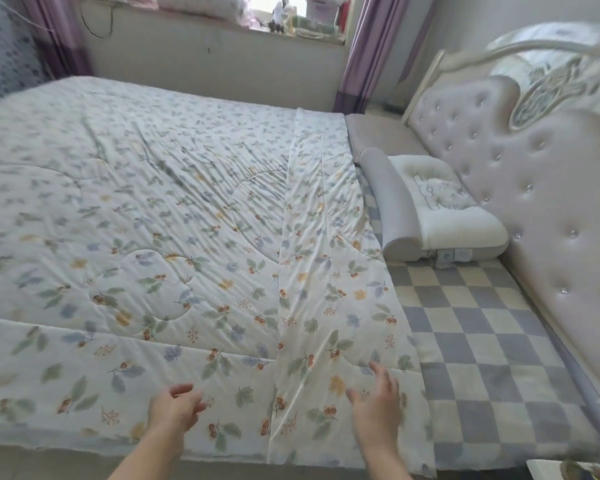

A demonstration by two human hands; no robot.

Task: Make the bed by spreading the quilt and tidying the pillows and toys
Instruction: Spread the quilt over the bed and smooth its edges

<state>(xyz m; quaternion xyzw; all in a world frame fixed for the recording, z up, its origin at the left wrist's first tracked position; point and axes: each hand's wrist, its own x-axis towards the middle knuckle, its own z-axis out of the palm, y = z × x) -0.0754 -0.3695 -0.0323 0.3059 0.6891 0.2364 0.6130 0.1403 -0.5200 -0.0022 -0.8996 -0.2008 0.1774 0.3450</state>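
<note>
A white quilt printed with leaves and berries lies spread flat over most of the bed, its top band folded back near the head end. A grey and white contoured pillow lies against the tufted headboard, on the blue and cream checked sheet. My left hand hovers over the quilt's near edge with loosely curled fingers, holding nothing. My right hand is spread open above the folded band near the quilt's corner. No toys are visible.
A window sill with cushions and small items runs along the far wall, flanked by purple curtains. A patterned cloth hangs at the far left. Some printed paper shows at the bottom right corner.
</note>
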